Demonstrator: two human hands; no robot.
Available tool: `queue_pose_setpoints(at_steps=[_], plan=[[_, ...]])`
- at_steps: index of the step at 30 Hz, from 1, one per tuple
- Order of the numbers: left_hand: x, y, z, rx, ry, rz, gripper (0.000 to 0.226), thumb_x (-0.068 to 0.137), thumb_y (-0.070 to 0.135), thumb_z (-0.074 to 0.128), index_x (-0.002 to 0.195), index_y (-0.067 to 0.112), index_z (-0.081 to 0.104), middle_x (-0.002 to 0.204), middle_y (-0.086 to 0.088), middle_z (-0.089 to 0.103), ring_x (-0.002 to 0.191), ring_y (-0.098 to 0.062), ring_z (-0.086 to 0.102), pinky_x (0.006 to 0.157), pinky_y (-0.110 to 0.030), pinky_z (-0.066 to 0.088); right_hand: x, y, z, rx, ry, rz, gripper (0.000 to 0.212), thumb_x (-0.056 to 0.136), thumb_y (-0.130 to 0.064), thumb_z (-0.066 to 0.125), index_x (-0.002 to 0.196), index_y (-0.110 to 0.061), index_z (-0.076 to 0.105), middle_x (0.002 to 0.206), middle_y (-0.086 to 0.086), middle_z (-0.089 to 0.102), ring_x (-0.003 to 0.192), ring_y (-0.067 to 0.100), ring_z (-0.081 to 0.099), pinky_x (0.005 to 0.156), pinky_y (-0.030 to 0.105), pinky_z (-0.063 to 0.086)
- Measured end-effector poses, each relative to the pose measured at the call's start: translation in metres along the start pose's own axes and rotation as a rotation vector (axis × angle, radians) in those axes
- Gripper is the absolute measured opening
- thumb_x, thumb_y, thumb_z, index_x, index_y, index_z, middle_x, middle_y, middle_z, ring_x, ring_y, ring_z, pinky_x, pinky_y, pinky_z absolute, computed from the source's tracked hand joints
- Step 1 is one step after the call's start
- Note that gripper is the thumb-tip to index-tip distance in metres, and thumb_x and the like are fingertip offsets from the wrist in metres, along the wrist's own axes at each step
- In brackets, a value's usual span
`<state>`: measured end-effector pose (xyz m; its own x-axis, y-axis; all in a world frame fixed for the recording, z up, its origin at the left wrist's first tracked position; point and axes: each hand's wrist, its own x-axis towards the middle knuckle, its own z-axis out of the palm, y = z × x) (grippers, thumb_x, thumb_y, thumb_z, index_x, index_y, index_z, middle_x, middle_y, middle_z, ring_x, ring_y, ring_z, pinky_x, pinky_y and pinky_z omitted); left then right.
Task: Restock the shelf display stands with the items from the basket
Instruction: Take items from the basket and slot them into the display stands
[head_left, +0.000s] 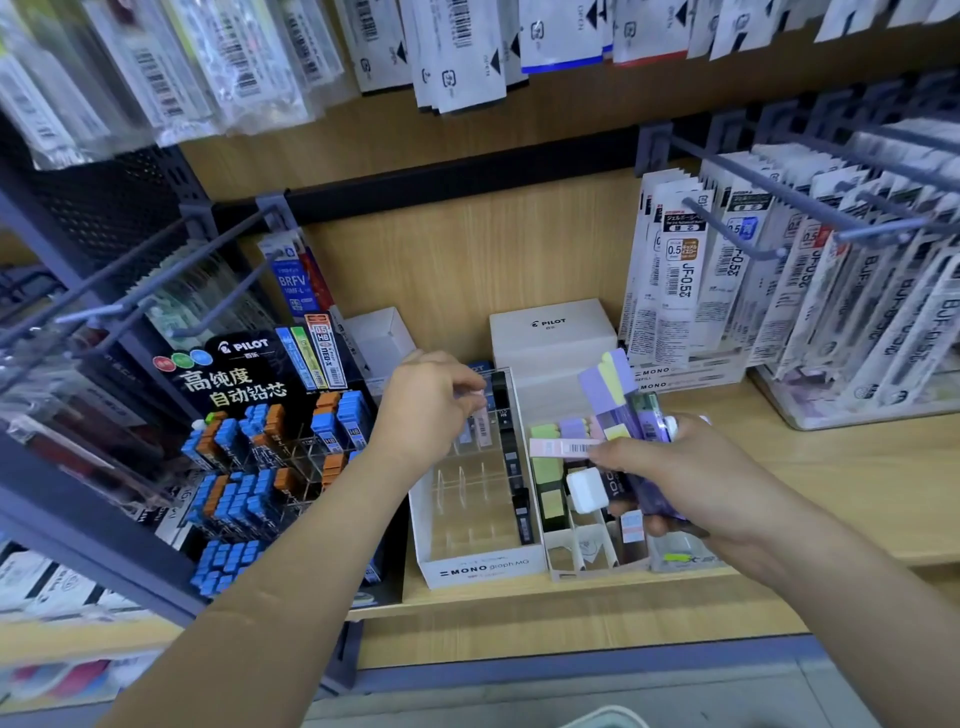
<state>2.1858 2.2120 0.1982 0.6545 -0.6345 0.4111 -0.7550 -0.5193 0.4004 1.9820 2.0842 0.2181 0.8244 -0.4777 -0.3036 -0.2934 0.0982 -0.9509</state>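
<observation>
Pinching a slim pink case (484, 423) between thumb and fingertips, the left hand (431, 405) hovered over the rear rows of the white MONO display stand (478, 569). The case stood nearly upright just below the fingertips, its lower end among the clear dividers; whether it touched the stand floor could not be determined. Immediately right of that hand, a column of black cases (511, 462) filled the stand's outer lane. The right hand (696, 478) gripped a fanned bundle of cases (615, 400) — purple, yellow and pink — with the ends projecting up and to the left of the knuckles. Below this hand sat a second compartmented stand (574, 551) holding green and yellow cases. Beyond both hands, a white PILOT box (550, 332) rested on the wooden shelf (857, 483). Left of the left forearm stood a PILOT lead rack (244, 374) stocked with blue and orange cases.
</observation>
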Motion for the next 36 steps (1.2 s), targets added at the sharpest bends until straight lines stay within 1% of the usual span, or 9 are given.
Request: queue_pose_setpoints(at_steps=[5,8,12,14,18,21,25,33,36], plan=[[-0.004,0.005,-0.007,0.062,-0.03,-0.027,0.022,0.079,0.014,0.075,0.1,0.016,0.073,0.092,0.003,0.066,0.094,-0.016,0.056,0.081,-0.021,0.041,0.001,0.002,0.004,-0.01,0.007,0.022,0.022,0.085,-0.025,0.07,0.098,-0.007,0.071,0.079,0.012,0.06,0.06,0.016,0.067,0.043,0.023,0.039],[-0.006,0.026,-0.028,-0.116,-0.054,-0.157,0.009,0.089,0.021,0.064,0.093,0.021,0.072,0.082,0.014,0.067,0.073,0.0,0.056,0.068,-0.008,0.04,0.002,0.001,0.01,0.018,0.023,0.018,0.024,0.086,-0.025,0.07,0.101,-0.006,0.07,0.081,0.012,0.066,0.059,0.015,0.068,0.044,0.023,0.039],[-0.009,0.06,-0.061,-0.594,-0.533,-0.312,0.026,0.091,0.031,0.059,0.096,0.008,0.07,0.084,-0.01,0.073,0.062,-0.01,0.061,0.06,-0.021,0.052,0.002,-0.003,0.018,0.114,0.093,0.003,0.016,0.086,-0.019,0.07,0.096,-0.006,0.067,0.048,-0.008,0.058,0.058,0.015,0.067,0.041,0.02,0.038],[-0.014,0.067,-0.065,-0.694,-0.624,-0.33,0.02,0.087,0.019,0.066,0.099,0.003,0.067,0.088,-0.019,0.071,0.064,-0.015,0.062,0.06,-0.02,0.054,0.001,-0.005,0.023,0.159,0.11,-0.008,0.014,0.085,-0.018,0.071,0.094,-0.008,0.068,0.054,-0.006,0.063,0.057,0.013,0.066,0.04,0.02,0.038],[-0.014,0.053,-0.061,-0.799,-0.32,-0.391,0.012,0.081,0.002,0.07,0.093,0.002,0.069,0.082,-0.02,0.072,0.063,-0.016,0.065,0.061,-0.02,0.056,-0.001,-0.008,0.03,0.185,0.118,-0.029,0.011,0.085,-0.021,0.072,0.092,-0.013,0.068,0.063,-0.005,0.069,0.057,0.013,0.066,0.041,0.022,0.039],[-0.013,0.029,-0.061,-0.63,-0.177,-0.358,0.017,0.085,0.006,0.068,0.101,0.008,0.073,0.081,-0.011,0.073,0.071,-0.017,0.069,0.07,-0.023,0.057,0.001,-0.008,0.024,0.215,0.195,0.007,0.014,0.086,-0.021,0.071,0.094,-0.011,0.066,0.064,-0.001,0.069,0.054,0.011,0.065,0.04,0.021,0.04],[-0.025,0.011,-0.049,-0.291,-0.202,-0.261,0.017,0.085,0.015,0.07,0.101,0.02,0.075,0.09,0.011,0.071,0.084,-0.005,0.068,0.083,-0.019,0.051,0.003,-0.011,0.012,0.218,0.233,0.042,0.013,0.089,-0.022,0.068,0.092,-0.01,0.064,0.056,0.004,0.067,0.049,0.013,0.055,0.035,0.019,0.035],[-0.034,0.005,-0.012,-0.211,-0.108,-0.25,0.006,0.082,0.017,0.073,0.085,0.022,0.07,0.074,0.013,0.063,0.068,0.006,0.059,0.066,-0.006,0.047,0.0,-0.007,0.014,0.144,0.172,0.052,0.016,0.086,-0.026,0.072,0.087,-0.011,0.066,0.058,0.007,0.062,0.043,0.011,0.051,0.041,0.02,0.039],[-0.038,0.004,0.0,-0.191,-0.111,-0.212,0.006,0.081,0.015,0.073,0.086,0.019,0.074,0.076,0.011,0.067,0.07,0.0,0.061,0.073,-0.012,0.05,0.0,-0.007,0.014,0.146,0.151,0.066,0.02,0.085,-0.026,0.073,0.091,-0.008,0.067,0.06,0.005,0.063,0.041,0.009,0.052,0.039,0.02,0.039]])
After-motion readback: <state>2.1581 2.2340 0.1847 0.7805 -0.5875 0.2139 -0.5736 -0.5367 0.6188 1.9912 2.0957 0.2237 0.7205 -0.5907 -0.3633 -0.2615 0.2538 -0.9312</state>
